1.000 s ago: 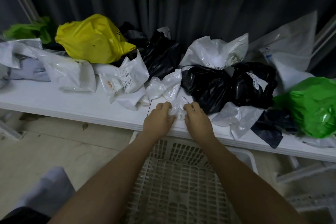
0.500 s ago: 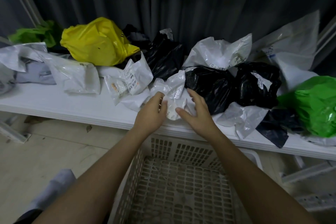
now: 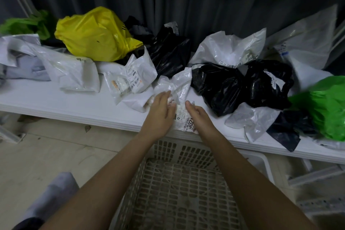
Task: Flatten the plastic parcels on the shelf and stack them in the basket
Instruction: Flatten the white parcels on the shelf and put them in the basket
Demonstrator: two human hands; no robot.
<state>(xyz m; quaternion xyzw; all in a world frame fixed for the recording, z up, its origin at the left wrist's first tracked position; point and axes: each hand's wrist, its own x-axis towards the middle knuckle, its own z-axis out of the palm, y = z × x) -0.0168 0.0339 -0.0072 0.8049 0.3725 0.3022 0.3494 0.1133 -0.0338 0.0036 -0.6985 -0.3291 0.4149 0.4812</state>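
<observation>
— Where's the parcel (image 3: 180,87)?
— Front edge of the shelf (image 3: 74,106), above the basket (image 3: 186,192). Left hand (image 3: 160,115) presses it, fingers spread; right hand (image 3: 197,115) loosely open beside.
— Handling?
— Light, limp, slippery — probably best smoothed flat, then lifted by its edges.

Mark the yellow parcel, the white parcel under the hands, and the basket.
yellow parcel (image 3: 95,33), head view, on its bulging middle.
white parcel (image 3: 182,84), head view, on the crumpled upper part beyond the fingers.
basket (image 3: 188,148), head view, on the slotted far wall below the shelf edge.
</observation>
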